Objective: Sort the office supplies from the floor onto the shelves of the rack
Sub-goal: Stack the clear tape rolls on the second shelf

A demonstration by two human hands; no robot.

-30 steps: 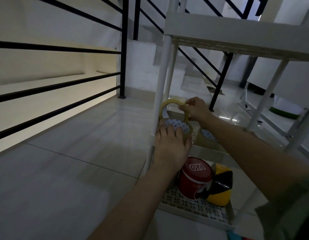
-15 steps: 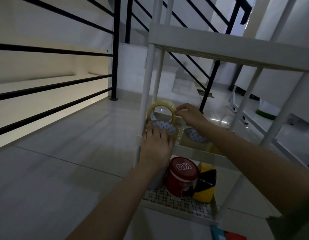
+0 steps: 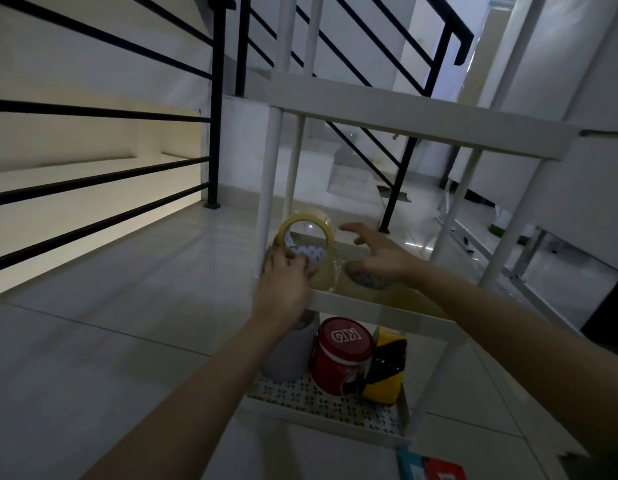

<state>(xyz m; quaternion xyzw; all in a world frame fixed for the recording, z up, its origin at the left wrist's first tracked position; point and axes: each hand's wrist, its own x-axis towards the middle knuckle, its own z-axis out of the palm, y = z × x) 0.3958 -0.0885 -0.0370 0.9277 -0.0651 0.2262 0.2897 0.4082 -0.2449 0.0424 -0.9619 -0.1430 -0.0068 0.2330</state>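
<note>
**Rack, lower tiers**

Bottom shelf (image 3: pixel 321 408): red tin (image 3: pixel 340 358), yellow-black tape (image 3: pixel 385 370) at right edge. Middle shelf (image 3: pixel 373 305): left hand (image 3: pixel 283 289) fingers resting on a lying tape roll (image 3: pixel 321 271); upright clear roll (image 3: pixel 305 230) behind; right hand (image 3: pixel 380 254) spread, empty. Open floor (image 3: pixel 127 306) lies left.

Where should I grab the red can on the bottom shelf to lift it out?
Grab the red can around its round side, coming from the front, the open side facing you. The middle shelf hangs right above its lid, so reaching down from the top looks cramped. A grey container and a yellow-and-black tape roll stand close on either side, so slide it forward first, probably.
</note>
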